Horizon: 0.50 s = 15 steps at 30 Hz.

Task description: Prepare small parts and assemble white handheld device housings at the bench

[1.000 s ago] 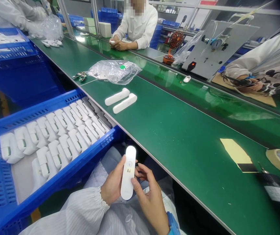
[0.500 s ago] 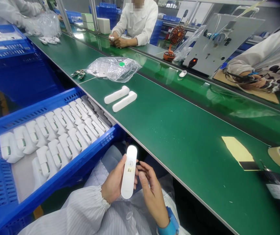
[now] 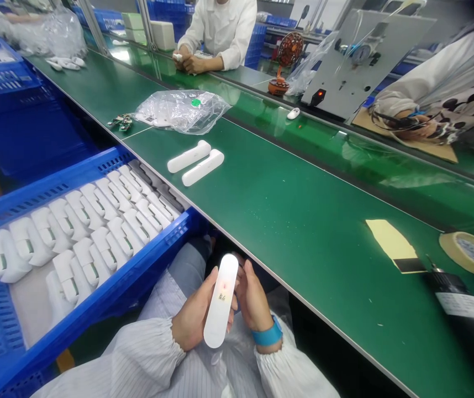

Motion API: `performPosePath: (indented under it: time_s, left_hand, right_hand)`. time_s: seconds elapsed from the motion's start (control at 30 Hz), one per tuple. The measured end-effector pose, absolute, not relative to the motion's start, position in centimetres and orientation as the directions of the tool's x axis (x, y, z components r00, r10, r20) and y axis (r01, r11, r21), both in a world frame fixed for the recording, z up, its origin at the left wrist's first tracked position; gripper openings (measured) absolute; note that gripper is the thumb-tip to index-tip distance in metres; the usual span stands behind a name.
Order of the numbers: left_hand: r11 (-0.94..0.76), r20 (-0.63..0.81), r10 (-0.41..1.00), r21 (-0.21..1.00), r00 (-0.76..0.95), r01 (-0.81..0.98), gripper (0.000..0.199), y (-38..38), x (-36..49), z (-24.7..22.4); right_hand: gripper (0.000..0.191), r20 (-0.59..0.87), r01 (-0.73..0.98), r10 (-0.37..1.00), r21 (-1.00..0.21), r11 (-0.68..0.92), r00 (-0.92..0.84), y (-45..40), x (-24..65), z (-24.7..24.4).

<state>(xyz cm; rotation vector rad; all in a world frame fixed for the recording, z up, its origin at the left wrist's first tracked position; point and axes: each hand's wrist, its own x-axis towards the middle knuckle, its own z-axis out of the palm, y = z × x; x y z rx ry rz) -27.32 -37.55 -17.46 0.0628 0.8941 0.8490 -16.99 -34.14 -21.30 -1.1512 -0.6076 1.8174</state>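
A long white handheld device (image 3: 221, 315) with rounded ends stands tilted above my lap. It has a small dark printed mark and a faint reddish glow just above that mark. My left hand (image 3: 198, 312) is wrapped round its left side, thumb along the edge. My right hand (image 3: 252, 296), with a blue band at the wrist, closes on the device's upper right side; some fingertips are hidden behind it. Two similar white devices (image 3: 189, 157) (image 3: 204, 167) lie side by side on the green bench (image 3: 286, 221).
A blue crate (image 3: 54, 338) of white bent housings in rows stands at left. The bench carries a clear plastic bag (image 3: 183, 110), circuit boards (image 3: 121, 121), yellow paper (image 3: 392, 240), a tape roll (image 3: 469, 253) and a black tool (image 3: 461, 304). Co-workers sit opposite, near a grey machine (image 3: 361, 66).
My right hand has moved up and in, onto the upper part of the device. A reddish glow now shows on the device where a dull round spot was. The view has shifted slightly.
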Motion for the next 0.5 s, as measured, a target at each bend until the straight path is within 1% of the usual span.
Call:
performPosePath:
  time_s: [0.23,0.5]
  left_hand:
    - [0.714,-0.669,0.654,0.393,0.353,-0.579,0.061,-37.9,-27.1,-18.6]
    - [0.747,-0.693,0.627,0.403,0.357,-0.529,0.066,-37.9,-27.0,-19.3]
  right_hand:
    - [0.048,-0.518,-0.461,0.814,-0.673,-0.578,-0.265,-34.1,-17.2,-21.1]
    - [0.045,-0.534,-0.454,0.790,-0.648,-0.612,-0.301,-34.3,-17.0,-20.8]
